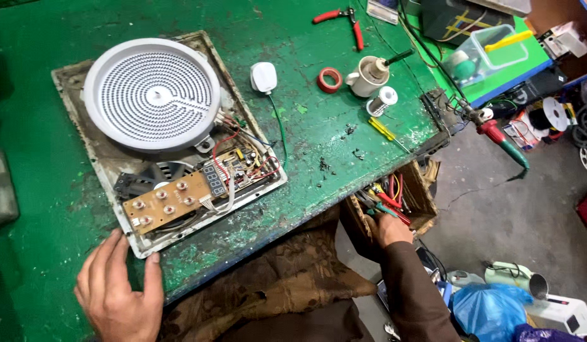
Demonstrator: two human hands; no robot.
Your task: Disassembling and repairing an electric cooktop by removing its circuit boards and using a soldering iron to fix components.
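An opened electric cooktop (103, 152) lies on the green workbench (318, 126), with its round white heating coil (153, 94), a fan and a brown control board (173, 199) with buttons and a small display exposed. My left hand (119, 288) rests flat on the bench at the cooktop's near corner, fingers apart, holding nothing. My right hand (388, 228) reaches down into a wooden tool box (423, 196) below the bench edge, among red and yellow handled tools; its fingers are hidden.
On the bench lie a white plug (263, 77) with green cord, red tape roll (330, 80), white cup (368, 76), solder spool (383, 99), yellow screwdriver (383, 129) and red pliers (341, 19). A soldering iron (502, 142) hangs off the right edge. Blue bag (489, 310) on the floor.
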